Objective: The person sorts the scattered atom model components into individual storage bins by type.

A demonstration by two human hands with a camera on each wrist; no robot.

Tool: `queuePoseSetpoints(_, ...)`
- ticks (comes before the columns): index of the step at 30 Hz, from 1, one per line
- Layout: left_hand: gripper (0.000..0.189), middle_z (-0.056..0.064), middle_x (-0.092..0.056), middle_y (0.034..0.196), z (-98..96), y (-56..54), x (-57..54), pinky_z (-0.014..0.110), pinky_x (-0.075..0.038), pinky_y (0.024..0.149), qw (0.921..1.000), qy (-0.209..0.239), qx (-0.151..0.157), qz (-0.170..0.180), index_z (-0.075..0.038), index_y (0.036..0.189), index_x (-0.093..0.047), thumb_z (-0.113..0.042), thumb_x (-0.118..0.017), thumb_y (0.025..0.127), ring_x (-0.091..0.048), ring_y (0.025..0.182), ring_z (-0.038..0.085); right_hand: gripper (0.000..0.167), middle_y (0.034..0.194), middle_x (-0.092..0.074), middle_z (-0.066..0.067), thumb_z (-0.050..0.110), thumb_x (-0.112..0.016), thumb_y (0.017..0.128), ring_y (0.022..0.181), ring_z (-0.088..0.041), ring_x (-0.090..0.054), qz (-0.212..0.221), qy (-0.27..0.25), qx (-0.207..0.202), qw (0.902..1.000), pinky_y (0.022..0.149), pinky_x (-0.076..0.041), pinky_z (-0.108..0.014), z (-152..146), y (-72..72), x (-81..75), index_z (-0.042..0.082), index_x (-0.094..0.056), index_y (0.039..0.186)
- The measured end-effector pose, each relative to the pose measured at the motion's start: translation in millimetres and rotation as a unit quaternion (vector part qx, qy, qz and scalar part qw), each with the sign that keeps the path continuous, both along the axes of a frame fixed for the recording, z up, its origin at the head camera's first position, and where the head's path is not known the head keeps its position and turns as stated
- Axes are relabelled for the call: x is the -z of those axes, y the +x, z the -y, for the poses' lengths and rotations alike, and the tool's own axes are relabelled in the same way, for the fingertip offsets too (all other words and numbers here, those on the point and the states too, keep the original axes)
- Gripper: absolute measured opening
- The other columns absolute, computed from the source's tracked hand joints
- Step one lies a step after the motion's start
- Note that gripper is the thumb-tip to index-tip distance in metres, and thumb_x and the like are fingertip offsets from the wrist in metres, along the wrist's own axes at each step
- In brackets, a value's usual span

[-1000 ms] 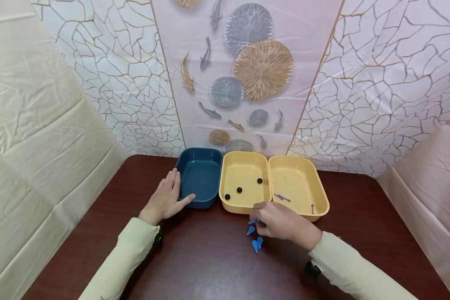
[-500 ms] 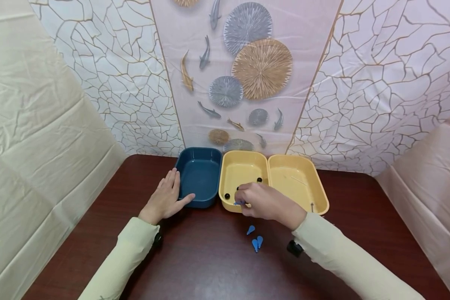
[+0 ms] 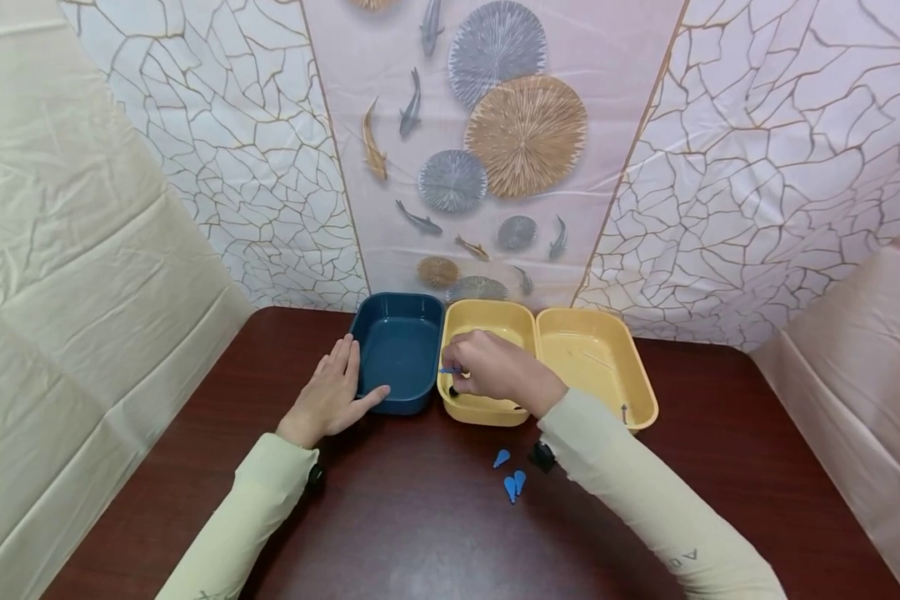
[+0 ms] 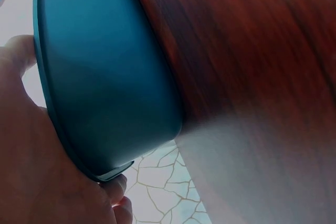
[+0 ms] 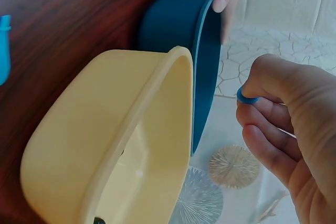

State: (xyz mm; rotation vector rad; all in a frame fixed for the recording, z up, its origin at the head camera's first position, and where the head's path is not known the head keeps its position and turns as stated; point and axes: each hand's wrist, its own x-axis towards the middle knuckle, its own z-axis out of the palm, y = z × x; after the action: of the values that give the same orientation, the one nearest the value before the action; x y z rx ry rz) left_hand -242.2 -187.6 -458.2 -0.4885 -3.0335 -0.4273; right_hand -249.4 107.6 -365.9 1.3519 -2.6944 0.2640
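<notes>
In the head view, my right hand [image 3: 487,364] pinches a small blue plastic piece [image 3: 448,370] above the left side of the middle yellow tray [image 3: 487,414], close to the blue tray [image 3: 397,406]. Only one rounded end of that piece [image 5: 245,97] shows between thumb and finger in the right wrist view. My left hand [image 3: 330,396] rests on the blue tray's left rim, fingers straight and thumb on the near rim. Several blue teardrop-shaped pieces [image 3: 511,489] lie on the table in front of the trays. A black ball [image 3: 453,392] in the middle tray is partly hidden under my right hand.
A second yellow tray [image 3: 648,392] stands at the right with a small dark pin-like piece [image 3: 624,413] and a thin pale stick [image 3: 598,360] inside. My right sleeve [image 3: 630,475] covers part of its near side. Patterned cloth [image 3: 525,250] hangs behind the table.
My right hand has moved left and up with the blue piece, from the table's front pieces across the middle tray toward the blue tray. My left hand has stayed put.
</notes>
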Motion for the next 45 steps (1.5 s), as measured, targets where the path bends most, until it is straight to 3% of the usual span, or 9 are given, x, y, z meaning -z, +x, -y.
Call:
queuePoseSetpoints(7,0.103,0.028,-0.010,0.176,1.2,1.6,-0.8,0.062,-0.019,0.132,1.0000,0.003,0.000,0.005,0.010,0.165,-0.013,-0.062,-0.052,0.103,-0.014,0.164,0.047,0.003,0.087,-0.072,-0.005,0.005,-0.074,0.092,0.072,-0.011,-0.057,0.016,0.000,0.011,0.9998,0.068,-0.054,-0.024,20,-19.9,7.9,0.006,-0.076,0.090)
queuePoseSetpoints(13,0.104,0.028,-0.010,0.176,0.4,0.5,-0.5,0.062,-0.019,0.132,1.0000,0.006,0.002,0.001,0.011,0.165,-0.012,-0.063,-0.051,0.103,-0.014,0.164,0.047,0.007,0.090,-0.074,-0.007,0.003,-0.070,0.095,0.072,-0.013,-0.058,0.042,-0.003,0.027,0.9987,0.072,-0.056,-0.028,39,-42.3,18.5,0.004,-0.078,0.095)
queuePoseSetpoints(18,0.104,0.028,-0.010,0.176,-2.6,-0.5,-0.5,0.062,-0.020,0.131,0.9999,0.012,0.006,0.002,0.011,0.165,-0.013,-0.063,-0.053,0.102,-0.015,0.164,0.047,0.014,0.103,-0.079,-0.010,0.004,-0.070,0.098,0.086,-0.017,-0.072,0.077,-0.012,0.044,0.9960,0.083,-0.063,-0.032,55,-58.9,30.1,0.002,-0.079,0.107)
queuePoseSetpoints(22,0.104,0.028,-0.010,0.176,-5.8,-0.7,0.3,0.062,-0.020,0.131,0.9998,0.016,0.008,0.005,0.011,0.165,-0.013,-0.063,-0.053,0.102,-0.015,0.164,0.046,0.015,0.107,-0.079,-0.010,0.006,-0.070,0.099,0.089,-0.018,-0.073,0.094,0.000,0.062,0.9936,0.086,-0.063,-0.033,63,-65.8,40.5,0.002,-0.079,0.111)
queuePoseSetpoints(29,0.104,0.027,-0.011,0.176,-9.2,-1.6,0.1,0.062,-0.020,0.132,0.9998,0.012,0.013,0.006,0.010,0.165,-0.014,-0.064,-0.051,0.102,-0.015,0.164,0.046,0.011,0.104,-0.078,-0.007,0.010,-0.071,0.100,0.085,-0.015,-0.070,0.093,0.030,0.088,0.9913,0.083,-0.062,-0.030,71,-69.4,49.6,0.007,-0.079,0.107)
queuePoseSetpoints(32,0.104,0.028,-0.011,0.176,-9.8,-1.4,-0.4,0.062,-0.020,0.132,0.9998,0.014,0.014,0.006,0.011,0.164,-0.014,-0.064,-0.052,0.102,-0.015,0.164,0.046,0.013,0.106,-0.079,-0.008,0.011,-0.072,0.100,0.090,-0.017,-0.073,0.100,0.033,0.092,0.9901,0.096,-0.061,-0.036,72,-69.8,51.5,0.006,-0.079,0.109)
queuePoseSetpoints(36,0.104,0.028,-0.012,0.176,-8.9,-1.3,-0.5,0.062,-0.020,0.131,0.9998,0.013,0.013,0.004,0.011,0.164,-0.014,-0.063,-0.052,0.102,-0.015,0.164,0.046,0.017,0.110,-0.079,-0.009,0.012,-0.072,0.100,0.099,-0.020,-0.075,0.106,0.032,0.090,0.9897,0.101,-0.060,-0.039,69,-68.8,51.8,0.005,-0.079,0.114)
queuePoseSetpoints(41,0.105,0.027,-0.010,0.176,-4.7,-1.3,-0.9,0.062,-0.019,0.132,0.9999,0.008,0.006,0.008,0.010,0.165,-0.014,-0.064,-0.052,0.102,-0.014,0.164,0.046,0.022,0.117,-0.078,-0.012,0.011,-0.072,0.101,0.105,-0.022,-0.076,0.113,0.020,0.066,0.9911,0.092,-0.063,-0.036,58,-61.4,38.9,0.002,-0.077,0.120)
queuePoseSetpoints(45,0.106,0.027,-0.009,0.176,-0.7,-1.1,-0.9,0.061,-0.018,0.132,0.9999,0.004,-0.003,0.013,0.010,0.165,-0.012,-0.065,-0.052,0.102,-0.013,0.164,0.046,0.019,0.113,-0.079,-0.012,0.011,-0.073,0.099,0.101,-0.022,-0.076,0.089,0.010,0.038,0.9952,0.090,-0.064,-0.034,46,-54.3,24.4,0.002,-0.078,0.115)
